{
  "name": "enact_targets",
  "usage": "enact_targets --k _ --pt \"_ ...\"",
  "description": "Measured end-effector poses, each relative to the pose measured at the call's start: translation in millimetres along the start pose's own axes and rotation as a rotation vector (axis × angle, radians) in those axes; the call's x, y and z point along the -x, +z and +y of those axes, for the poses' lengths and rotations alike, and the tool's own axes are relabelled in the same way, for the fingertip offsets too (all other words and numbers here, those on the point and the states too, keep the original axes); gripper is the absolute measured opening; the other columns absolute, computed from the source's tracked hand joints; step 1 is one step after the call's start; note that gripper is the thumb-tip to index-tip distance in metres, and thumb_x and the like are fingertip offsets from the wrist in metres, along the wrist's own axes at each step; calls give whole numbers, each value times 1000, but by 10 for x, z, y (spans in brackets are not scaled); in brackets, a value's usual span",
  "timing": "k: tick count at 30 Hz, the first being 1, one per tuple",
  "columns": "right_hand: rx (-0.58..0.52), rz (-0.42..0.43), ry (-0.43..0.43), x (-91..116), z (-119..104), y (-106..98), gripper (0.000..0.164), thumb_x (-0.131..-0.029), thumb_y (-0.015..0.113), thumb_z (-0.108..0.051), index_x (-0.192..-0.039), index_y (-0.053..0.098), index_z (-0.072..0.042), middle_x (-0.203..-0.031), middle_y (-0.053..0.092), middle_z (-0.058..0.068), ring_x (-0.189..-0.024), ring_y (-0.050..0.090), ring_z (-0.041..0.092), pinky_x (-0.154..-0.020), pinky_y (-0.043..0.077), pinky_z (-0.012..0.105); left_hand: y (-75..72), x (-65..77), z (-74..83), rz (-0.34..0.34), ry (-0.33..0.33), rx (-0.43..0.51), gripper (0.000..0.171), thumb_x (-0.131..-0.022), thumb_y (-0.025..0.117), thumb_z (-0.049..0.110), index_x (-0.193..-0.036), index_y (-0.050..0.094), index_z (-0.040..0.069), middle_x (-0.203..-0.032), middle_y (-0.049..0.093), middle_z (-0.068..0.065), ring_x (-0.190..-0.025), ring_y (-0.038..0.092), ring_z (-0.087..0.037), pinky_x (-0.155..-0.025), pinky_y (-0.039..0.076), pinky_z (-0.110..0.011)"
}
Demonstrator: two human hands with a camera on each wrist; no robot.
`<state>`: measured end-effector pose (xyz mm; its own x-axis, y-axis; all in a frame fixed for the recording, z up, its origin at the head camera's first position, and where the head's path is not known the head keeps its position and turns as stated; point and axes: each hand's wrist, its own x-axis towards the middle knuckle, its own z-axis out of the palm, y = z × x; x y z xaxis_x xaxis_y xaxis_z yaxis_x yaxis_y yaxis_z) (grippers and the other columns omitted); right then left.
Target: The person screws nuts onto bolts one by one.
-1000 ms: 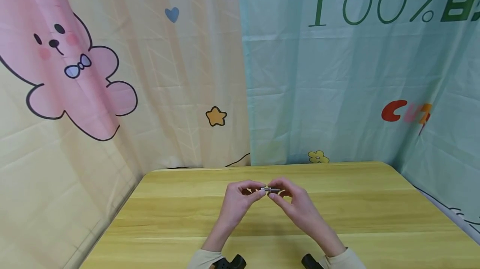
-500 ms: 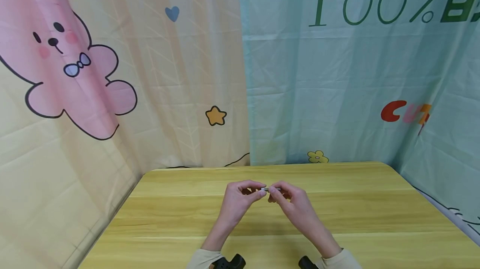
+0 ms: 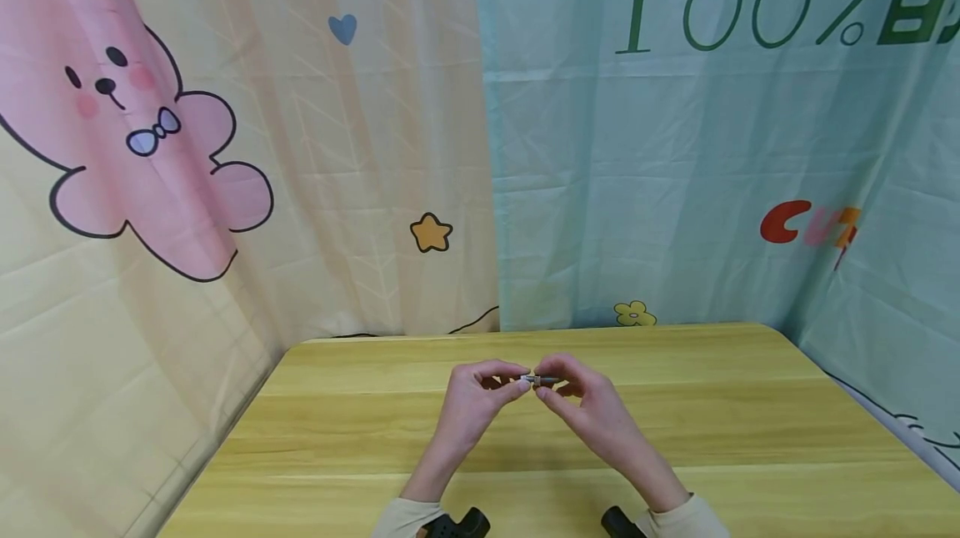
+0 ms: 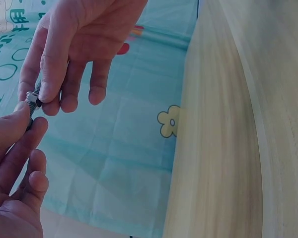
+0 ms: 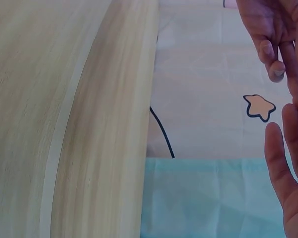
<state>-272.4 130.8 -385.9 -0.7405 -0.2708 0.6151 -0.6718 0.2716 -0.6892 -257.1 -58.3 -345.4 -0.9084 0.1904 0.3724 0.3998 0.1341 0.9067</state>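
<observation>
Above the middle of the table, the left hand (image 3: 476, 400) pinches one end of a small metal bolt (image 4: 31, 107) between thumb and forefinger. A nut (image 4: 33, 97) sits around the bolt's threaded shaft. From the other side, the right hand (image 3: 596, 404) has its thumb and forefinger at either side of the nut, its other fingers hanging loosely bent. The bolt lies roughly level between both hands in the head view. In the right wrist view, only a sliver of metal shows at the right edge; the fingers hide the rest.
A pale wooden table (image 3: 360, 438) lies under the hands. Behind it hang a cream curtain (image 3: 300, 188) and a light blue curtain (image 3: 562, 188) with printed figures. Dark wrist devices (image 3: 461, 523) are strapped at both sleeves.
The right thumb rolled up across the nut half a second ago and is now back below it, with the forefinger above. The left hand has stayed nearly still on the bolt.
</observation>
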Motion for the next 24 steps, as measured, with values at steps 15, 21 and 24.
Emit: enact_targets --k 15,21,24 --pt "3 -20 117 1 12 -8 9 -98 62 -21 -103 68 -16 -94 69 1 -85 66 18 -75 54 34 6 3 3 -17 -8 3 13 -85 76 5 -97 77 0 -83 69 -10 -61 50 -10 -54 39 -20" --pt "43 -15 156 7 -4 -4 16 -99 60 -30 -99 69 -18 -89 68 -5 -82 65 14 -75 53 32 10 7 -2 -21 -5 7 14 -85 76 5 -97 77 -1 -85 70 -12 -61 50 -10 -55 39 -20" --pt "50 -8 169 1 -1 -2 17 -99 60 -34 -104 69 -20 -94 68 -7 -88 65 14 -76 52 32 11 5 -6 -22 -4 10 13 -85 76 5 -96 77 0 -85 70 -12 -62 50 -10 -55 39 -20"
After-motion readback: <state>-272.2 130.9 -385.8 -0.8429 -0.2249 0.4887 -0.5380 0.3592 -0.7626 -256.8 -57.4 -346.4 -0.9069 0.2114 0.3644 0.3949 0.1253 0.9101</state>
